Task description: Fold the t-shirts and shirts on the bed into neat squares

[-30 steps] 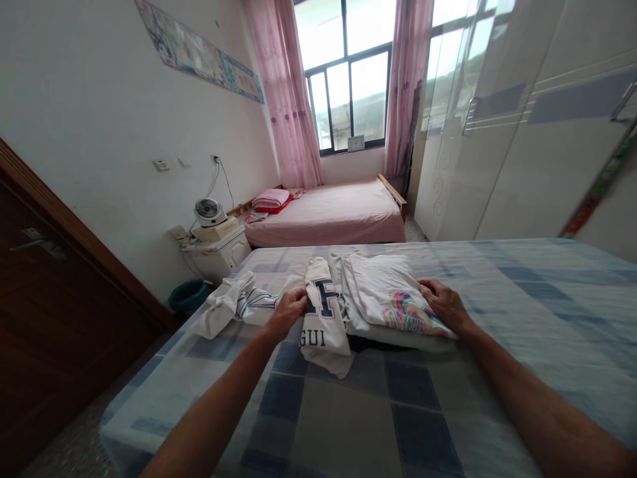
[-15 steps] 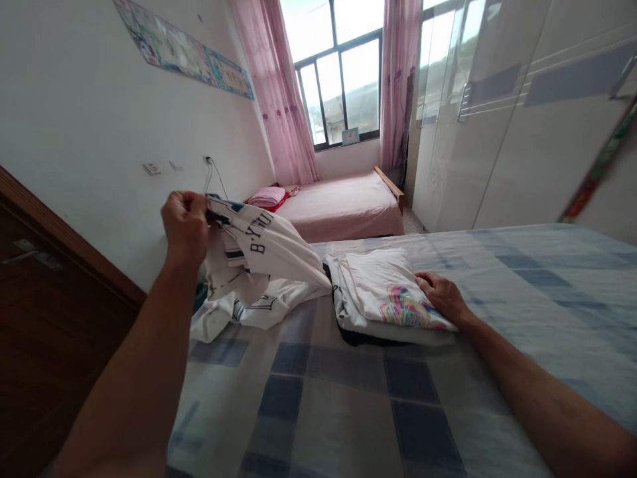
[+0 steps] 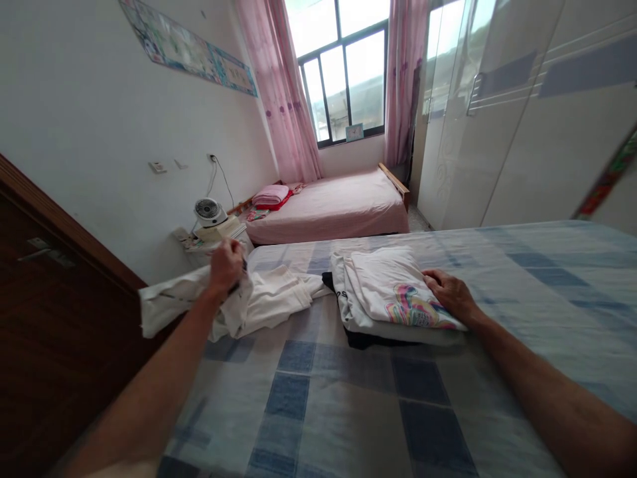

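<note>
My left hand (image 3: 227, 265) is closed on a bunched white shirt with dark trim. One part of the white shirt (image 3: 172, 302) hangs out to the left past the bed's edge, and the rest lies crumpled on the checked sheet. To the right sits a stack of folded clothes, topped by a white T-shirt (image 3: 378, 279) with a rainbow-coloured print. Black fabric (image 3: 373, 340) shows at the bottom of that stack. My right hand (image 3: 452, 295) rests against the T-shirt's right edge, fingers stretched over it, the fingertips partly hard to make out.
The blue-and-white checked bed (image 3: 338, 411) spreads in front of me. Beyond it are a pink bed (image 3: 338, 206) and a bedside cabinet with a small fan (image 3: 209, 211). A brown door (image 3: 60, 345) stands left, a glossy wardrobe (image 3: 488, 133) right.
My left hand has come down and to the right with the shirt, whose raised lettered part has dropped and swung left. The fan is now uncovered. My right hand stays at the stack.
</note>
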